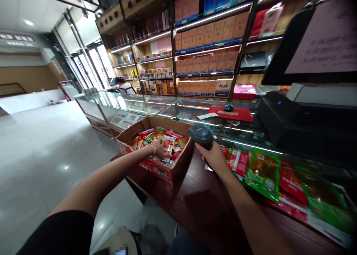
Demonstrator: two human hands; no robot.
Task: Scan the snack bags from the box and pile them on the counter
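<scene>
My left hand (158,149) reaches into an open cardboard box (158,174) filled with small, shiny snack packets. Its thumb and fingers are apart, over a white and red snack packet (169,144); whether they touch it is hard to tell. My right hand (214,156) is wrapped around the handle of a black barcode scanner (201,135), just right of the box. The scanner's head, showing a small blue light, points toward the box. Beside my right forearm lie a green-edged snack packet (263,173) and a red snack packet (238,162).
The box stands on a dark wooden table (189,195) against a glass display counter (164,103). On the glass, a red mat (238,113) carries a computer mouse (228,108). A black monitor (275,67) rises at right. Further off, a person (126,86) sits behind the counter.
</scene>
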